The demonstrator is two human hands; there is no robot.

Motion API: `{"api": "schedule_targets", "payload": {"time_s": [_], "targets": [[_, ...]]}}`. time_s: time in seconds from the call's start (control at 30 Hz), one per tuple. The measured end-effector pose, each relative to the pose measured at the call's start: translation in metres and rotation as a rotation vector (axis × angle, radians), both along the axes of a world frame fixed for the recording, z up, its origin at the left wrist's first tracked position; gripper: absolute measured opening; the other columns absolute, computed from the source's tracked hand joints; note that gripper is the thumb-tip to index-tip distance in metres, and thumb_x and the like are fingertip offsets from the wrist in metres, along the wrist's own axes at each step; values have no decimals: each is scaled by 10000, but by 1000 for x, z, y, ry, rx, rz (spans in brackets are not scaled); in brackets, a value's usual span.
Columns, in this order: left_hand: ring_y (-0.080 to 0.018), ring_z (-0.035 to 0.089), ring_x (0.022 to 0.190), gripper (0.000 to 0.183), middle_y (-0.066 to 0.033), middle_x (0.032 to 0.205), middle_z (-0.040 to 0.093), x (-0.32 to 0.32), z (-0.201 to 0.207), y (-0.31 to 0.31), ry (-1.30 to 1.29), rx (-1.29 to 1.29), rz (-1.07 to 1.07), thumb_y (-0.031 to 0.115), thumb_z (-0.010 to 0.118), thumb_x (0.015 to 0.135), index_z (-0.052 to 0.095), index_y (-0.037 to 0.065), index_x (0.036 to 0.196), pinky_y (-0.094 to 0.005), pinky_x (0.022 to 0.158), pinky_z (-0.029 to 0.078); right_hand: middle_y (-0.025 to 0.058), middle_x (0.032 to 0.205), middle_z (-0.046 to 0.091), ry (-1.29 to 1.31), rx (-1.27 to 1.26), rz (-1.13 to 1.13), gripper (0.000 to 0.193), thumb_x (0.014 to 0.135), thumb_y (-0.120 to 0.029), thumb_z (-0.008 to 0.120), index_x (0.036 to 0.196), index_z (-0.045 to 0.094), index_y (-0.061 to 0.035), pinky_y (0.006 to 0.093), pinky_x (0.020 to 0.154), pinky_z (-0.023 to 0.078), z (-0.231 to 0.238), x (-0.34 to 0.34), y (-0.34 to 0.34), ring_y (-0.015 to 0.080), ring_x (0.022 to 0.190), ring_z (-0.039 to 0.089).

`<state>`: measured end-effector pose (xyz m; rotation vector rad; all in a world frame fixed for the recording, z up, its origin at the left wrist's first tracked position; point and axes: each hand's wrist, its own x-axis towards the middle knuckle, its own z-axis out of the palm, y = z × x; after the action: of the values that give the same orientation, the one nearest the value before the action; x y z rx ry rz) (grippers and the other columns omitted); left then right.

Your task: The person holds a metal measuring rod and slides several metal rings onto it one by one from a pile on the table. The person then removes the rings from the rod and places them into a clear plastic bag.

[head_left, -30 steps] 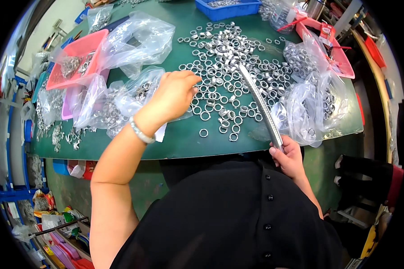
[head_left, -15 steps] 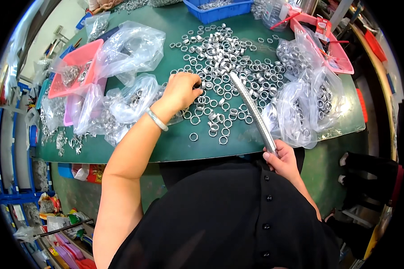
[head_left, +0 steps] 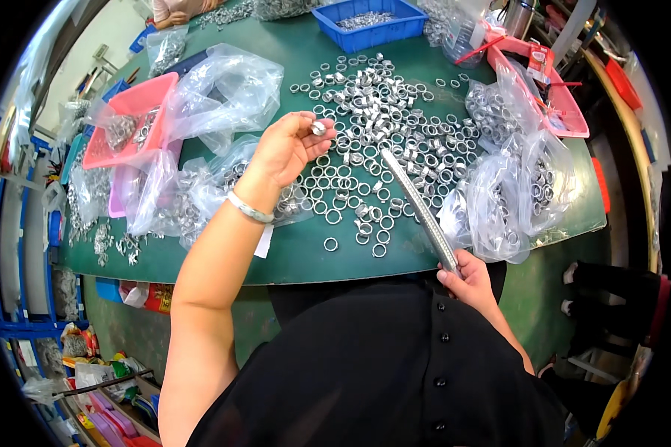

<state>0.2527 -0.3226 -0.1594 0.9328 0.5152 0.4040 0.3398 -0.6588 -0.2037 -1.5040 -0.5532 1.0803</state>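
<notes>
My left hand (head_left: 287,145) is raised over the left side of a heap of silver rings (head_left: 373,100), palm turned partly up. Its thumb and fingers pinch a silver ring (head_left: 318,129). My right hand (head_left: 467,277), low at the table's front edge, is closed around the near end of a ring mandrel (head_left: 423,212), a long silver rod with fine marks along it. The rod slants away to the left, its far end over the loose rings. A single ring (head_left: 331,244) lies apart near the front.
Clear plastic bags of rings (head_left: 492,201) lie right of the heap. More plastic bags (head_left: 227,82) and a pink basket (head_left: 130,145) stand left. A blue tray (head_left: 369,28) is at the back, a pink tray (head_left: 570,123) at the far right. Another person's arm (head_left: 173,18) shows top left.
My left hand has lifted from the rings and moved slightly left, turning its palm up with a ring now showing in its fingers. My right hand keeps its hold on the mandrel.
</notes>
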Motion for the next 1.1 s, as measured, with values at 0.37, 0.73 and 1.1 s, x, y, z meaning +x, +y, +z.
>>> {"api": "schedule_targets", "payload": {"time_s": [0.37, 0.73, 1.1], "targets": [[-251, 558, 864, 328, -145, 977, 567, 82, -6, 17, 430, 1658, 9, 29, 438, 761, 526, 56, 1076, -325, 757, 432, -63, 643, 450, -14, 24, 57, 137, 740, -79, 611, 823, 518, -22, 155, 469, 291, -9, 7, -3, -5, 533, 369], [-297, 464, 1058, 444, -115, 1250, 397, 78, -4, -33, 448, 1707, -727, -11, 401, 714, 519, 142, 1114, -340, 871, 393, -19, 787, 533, 192, 42, 62, 182, 742, -9, 597, 911, 529, -3, 171, 643, 408, -15, 14, -8, 21, 729, 492], [-294, 530, 942, 405, -151, 1028, 547, 117, -3, 7, 248, 1680, -286, -62, 372, 677, 561, 51, 1016, -331, 830, 415, -17, 823, 535, 269, 36, 60, 204, 770, -23, 584, 962, 521, 1, 176, 672, 416, -11, 15, -11, 26, 758, 496]]}}
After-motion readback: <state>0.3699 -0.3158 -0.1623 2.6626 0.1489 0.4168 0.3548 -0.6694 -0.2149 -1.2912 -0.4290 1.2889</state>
